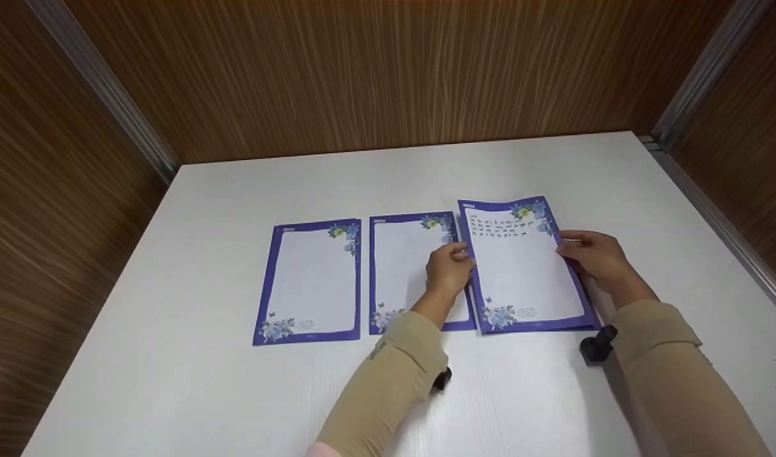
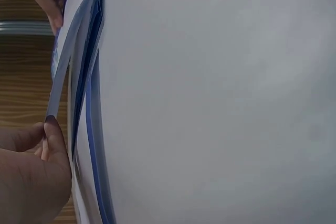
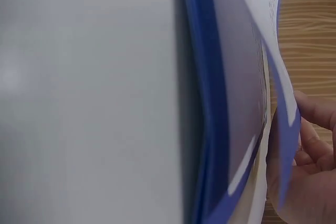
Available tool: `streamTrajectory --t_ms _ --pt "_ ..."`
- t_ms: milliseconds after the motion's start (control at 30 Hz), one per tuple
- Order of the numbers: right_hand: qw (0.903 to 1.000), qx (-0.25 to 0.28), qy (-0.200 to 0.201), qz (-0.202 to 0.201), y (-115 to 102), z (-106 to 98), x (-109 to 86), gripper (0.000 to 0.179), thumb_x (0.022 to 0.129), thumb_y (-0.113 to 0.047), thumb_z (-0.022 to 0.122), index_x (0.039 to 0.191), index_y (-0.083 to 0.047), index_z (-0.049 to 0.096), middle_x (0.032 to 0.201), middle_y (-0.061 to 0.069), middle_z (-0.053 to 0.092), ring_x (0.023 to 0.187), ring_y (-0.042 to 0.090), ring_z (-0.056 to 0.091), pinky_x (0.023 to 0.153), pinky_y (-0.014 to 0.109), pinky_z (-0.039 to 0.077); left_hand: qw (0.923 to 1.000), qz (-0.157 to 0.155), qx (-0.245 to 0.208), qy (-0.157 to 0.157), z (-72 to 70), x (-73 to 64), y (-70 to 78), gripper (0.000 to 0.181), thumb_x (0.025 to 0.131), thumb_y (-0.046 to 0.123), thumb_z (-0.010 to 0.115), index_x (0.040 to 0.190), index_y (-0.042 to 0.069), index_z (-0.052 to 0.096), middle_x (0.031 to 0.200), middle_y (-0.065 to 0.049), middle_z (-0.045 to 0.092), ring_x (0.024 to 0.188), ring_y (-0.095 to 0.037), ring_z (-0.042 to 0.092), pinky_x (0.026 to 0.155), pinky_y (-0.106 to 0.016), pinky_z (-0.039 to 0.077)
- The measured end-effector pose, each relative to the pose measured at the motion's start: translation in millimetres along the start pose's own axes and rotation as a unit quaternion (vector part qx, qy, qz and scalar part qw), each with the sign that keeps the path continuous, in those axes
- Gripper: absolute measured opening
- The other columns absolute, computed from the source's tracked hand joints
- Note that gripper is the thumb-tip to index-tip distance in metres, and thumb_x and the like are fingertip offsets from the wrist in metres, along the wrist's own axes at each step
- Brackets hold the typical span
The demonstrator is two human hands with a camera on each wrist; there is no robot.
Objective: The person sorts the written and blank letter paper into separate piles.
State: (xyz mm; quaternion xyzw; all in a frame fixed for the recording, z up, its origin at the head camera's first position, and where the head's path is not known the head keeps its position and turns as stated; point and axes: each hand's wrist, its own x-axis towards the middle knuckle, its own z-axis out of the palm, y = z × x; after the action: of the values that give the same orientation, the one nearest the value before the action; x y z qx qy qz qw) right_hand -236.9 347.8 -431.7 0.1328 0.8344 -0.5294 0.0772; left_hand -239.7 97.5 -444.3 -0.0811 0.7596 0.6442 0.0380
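A purple-bordered sheet of letter paper [image 1: 527,273] with blue flowers in two corners and a few handwritten lines at the top is on the right, raised off the table at its sides. My left hand [image 1: 450,270] pinches its left edge between thumb and fingers. On the opposite edge, my right hand [image 1: 600,257] grips the same sheet, thumb and fingers around the border. Both wrist views show the held sheet bowed, with more purple-edged paper [image 3: 239,103] beneath it. How many sheets lie below cannot be told.
Two matching sheets lie to the left: a middle sheet [image 1: 400,266], partly covered by my left arm, and a far-left sheet [image 1: 315,279]. Both show no handwriting. The white table [image 1: 191,266] meets a wood-grain wall [image 1: 394,76] behind, with side panels left and right.
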Motion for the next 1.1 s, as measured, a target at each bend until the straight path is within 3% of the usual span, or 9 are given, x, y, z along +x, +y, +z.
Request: streamTrajectory --t_ms 333,633,800,967,1100 --pt "0.9996 -0.026 0.009 0.009 2.0 -4.9 -0.6 0.055 0.096 -0.022 0.057 0.144 -0.003 0.040 0.135 0.023 0.047 0.109 0.029 0.053 0.076 0.019 0.051 0.9993 0.014 0.032 -0.017 3.0 -2.5 -0.3 0.030 0.082 -0.002 0.069 0.111 0.003 0.069 0.089 -0.001 0.070 0.076 -0.010 0.064 0.061 -0.020 0.053" --pt "0.9981 -0.052 0.034 0.002 3.8 -6.9 -2.4 0.054 0.095 -0.020 0.057 0.143 -0.001 0.040 0.136 0.024 0.046 0.117 0.033 0.049 0.086 0.027 0.046 0.9944 0.030 0.100 -0.020 1.8 -6.3 2.2 0.029 0.084 0.001 0.068 0.113 0.001 0.068 0.097 -0.004 0.070 0.089 -0.015 0.066 0.070 -0.018 0.052" --pt "0.9985 -0.043 0.034 0.003 4.1 -8.4 -3.9 0.053 0.096 -0.020 0.055 0.143 0.000 0.040 0.135 0.024 0.047 0.120 0.035 0.049 0.084 0.027 0.050 0.9938 0.037 0.102 -0.020 0.7 -7.1 3.1 0.028 0.084 0.001 0.069 0.112 0.000 0.068 0.095 -0.004 0.069 0.089 -0.016 0.066 0.070 -0.017 0.052" --pt "0.9993 -0.014 0.034 0.010 3.8 -10.0 -5.5 0.053 0.097 -0.019 0.054 0.144 0.001 0.038 0.137 0.024 0.044 0.123 0.037 0.047 0.095 0.038 0.047 0.9937 0.039 0.103 -0.018 0.3 -8.0 3.8 0.028 0.084 0.001 0.068 0.112 -0.001 0.067 0.094 -0.005 0.069 0.087 -0.016 0.065 0.071 -0.017 0.052" --pt "0.9987 -0.007 0.045 0.022 2.5 -11.4 -6.6 0.053 0.097 -0.019 0.053 0.144 -0.001 0.038 0.137 0.023 0.044 0.122 0.035 0.048 0.094 0.035 0.048 0.9946 0.031 0.097 -0.021 0.1 -9.7 7.1 0.028 0.085 0.002 0.068 0.113 0.000 0.067 0.094 -0.005 0.069 0.087 -0.016 0.065 0.072 -0.018 0.052"
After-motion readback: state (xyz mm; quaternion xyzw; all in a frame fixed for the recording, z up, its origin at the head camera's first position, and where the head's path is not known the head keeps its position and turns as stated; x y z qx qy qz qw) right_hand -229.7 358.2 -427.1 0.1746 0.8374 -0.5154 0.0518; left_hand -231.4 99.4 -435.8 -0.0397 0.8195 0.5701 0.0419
